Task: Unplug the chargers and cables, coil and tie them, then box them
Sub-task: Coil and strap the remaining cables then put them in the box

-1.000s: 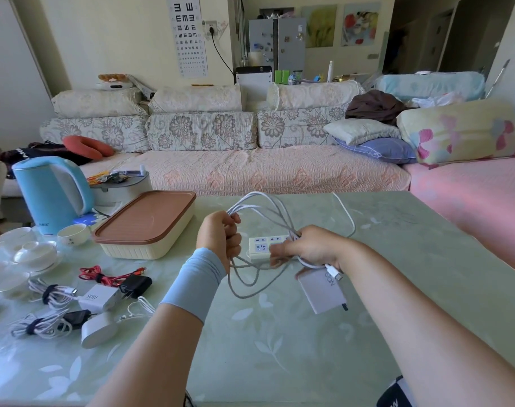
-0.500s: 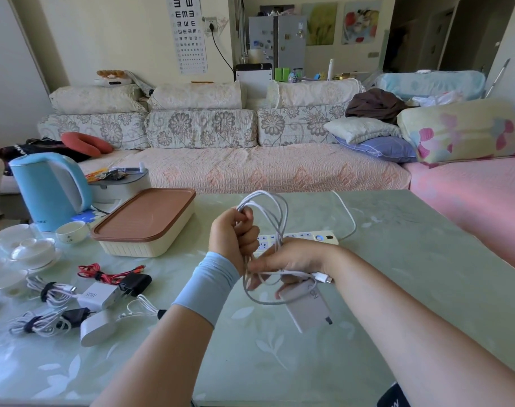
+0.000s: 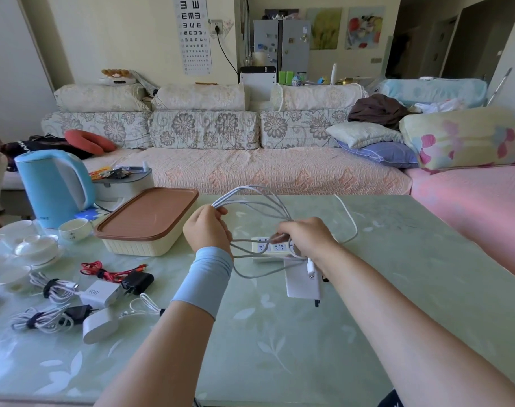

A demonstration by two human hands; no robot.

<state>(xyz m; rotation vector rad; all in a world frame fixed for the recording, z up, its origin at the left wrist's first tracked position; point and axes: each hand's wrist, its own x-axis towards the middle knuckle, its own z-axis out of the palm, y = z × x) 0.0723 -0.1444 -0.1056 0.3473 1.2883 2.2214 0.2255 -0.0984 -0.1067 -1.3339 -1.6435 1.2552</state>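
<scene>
A pale green desk [image 3: 397, 289] with a leaf pattern fills the lower view. At its far left corner stands a blue kettle [image 3: 49, 188], upright, with white teacups [image 3: 36, 248] just in front of it. Along the left edge lie tied bundles of white cable [image 3: 39, 321], a red cable [image 3: 103, 271], a black plug [image 3: 137, 283] and a boxy white charger [image 3: 102, 293]. Behind these sits a cream box [image 3: 146, 221] with its brown lid closed.

Near the middle of the desk, the left hand [image 3: 207, 230], with a blue wristband [image 3: 204, 280], has its fingers curled round several gathered loops of a long white cable [image 3: 250, 195], raised above the desk. The right hand [image 3: 306, 236] pinches strands of the same cable just above a white power strip [image 3: 269, 249] that lies on the desk. A flat white charger [image 3: 301, 282] is below the right wrist, with the cable's plug at its top. I cannot tell whether it hangs or lies on the desk.
</scene>
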